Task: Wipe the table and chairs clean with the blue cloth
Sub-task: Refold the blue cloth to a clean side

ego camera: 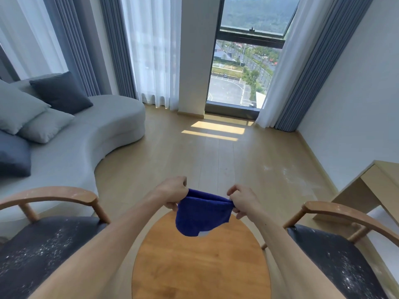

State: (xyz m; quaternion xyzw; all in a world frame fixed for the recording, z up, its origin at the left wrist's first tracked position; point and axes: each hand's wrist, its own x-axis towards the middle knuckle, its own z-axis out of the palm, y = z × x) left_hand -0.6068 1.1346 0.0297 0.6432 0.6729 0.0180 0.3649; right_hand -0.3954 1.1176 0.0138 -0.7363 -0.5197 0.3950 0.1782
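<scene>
- Head view: your left hand and right hand each pinch a top corner of the blue cloth, which hangs above the round bench's far edge.
- Left chair and right chair flank the bench, their dark seats speckled white.
- Grey sofa stands beyond on your left, a pale desk on your right.
</scene>
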